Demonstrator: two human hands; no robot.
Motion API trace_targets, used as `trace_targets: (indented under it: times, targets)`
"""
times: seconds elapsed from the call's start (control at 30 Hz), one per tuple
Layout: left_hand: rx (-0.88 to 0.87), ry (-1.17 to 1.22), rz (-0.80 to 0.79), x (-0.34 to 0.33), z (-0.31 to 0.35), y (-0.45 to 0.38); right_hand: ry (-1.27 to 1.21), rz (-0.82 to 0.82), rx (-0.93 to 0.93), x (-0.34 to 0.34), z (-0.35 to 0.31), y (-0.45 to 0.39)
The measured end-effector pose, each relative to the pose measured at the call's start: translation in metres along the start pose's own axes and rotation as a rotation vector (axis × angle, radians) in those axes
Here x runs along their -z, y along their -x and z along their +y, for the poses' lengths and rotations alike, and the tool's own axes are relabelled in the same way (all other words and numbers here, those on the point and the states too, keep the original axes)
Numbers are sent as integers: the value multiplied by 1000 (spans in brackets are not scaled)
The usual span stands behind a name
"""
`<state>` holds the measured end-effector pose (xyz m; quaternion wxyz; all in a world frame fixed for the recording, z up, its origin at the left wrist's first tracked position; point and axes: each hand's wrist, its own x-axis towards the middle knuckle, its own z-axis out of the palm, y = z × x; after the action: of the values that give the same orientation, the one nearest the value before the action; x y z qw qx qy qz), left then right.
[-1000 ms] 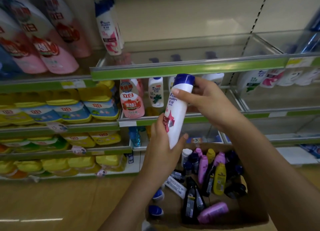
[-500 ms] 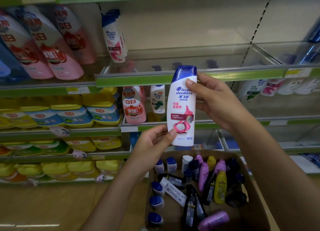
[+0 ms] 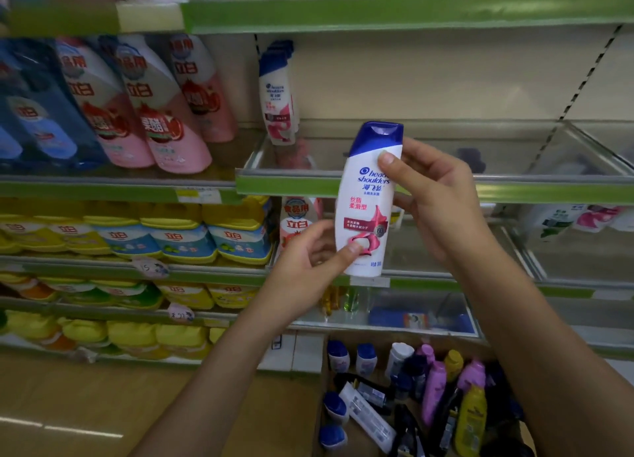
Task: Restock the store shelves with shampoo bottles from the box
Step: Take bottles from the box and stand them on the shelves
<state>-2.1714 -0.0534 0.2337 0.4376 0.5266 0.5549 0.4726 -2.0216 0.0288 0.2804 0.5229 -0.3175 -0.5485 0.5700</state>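
I hold a white shampoo bottle [image 3: 367, 213] with a blue cap and pink label upright in front of the shelves. My right hand [image 3: 432, 195] grips its upper part, thumb across the front. My left hand [image 3: 308, 267] pinches its lower edge with thumb on the label. Matching shampoo bottles [image 3: 278, 96] stand in a row at the left end of a glass-fronted shelf [image 3: 295, 182], behind and above-left of the held bottle. The cardboard box [image 3: 322, 381] sits low at the right, filled with several mixed bottles.
Pink and blue detergent bottles [image 3: 151, 113] fill the shelf to the left. Yellow and blue refill packs [image 3: 171, 237] line the lower left shelves. More white bottles [image 3: 562, 219] lie on a shelf at the right. Wooden floor [image 3: 85, 405] shows lower left.
The bottle was turned from edge-on to label facing me, then raised toward the glass-fronted shelf. My view tilted upward, so the shelves and box sit lower in frame.
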Motion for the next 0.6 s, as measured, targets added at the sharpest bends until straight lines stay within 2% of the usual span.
trace_targets:
  times: [0.33,0.6]
  targets:
    - [-116,-241,16,68,5,-139,-29,26,62,-38,25,-118]
    - [-115,-287,74,85,-3,-221,28,30,121,-45,50,-193]
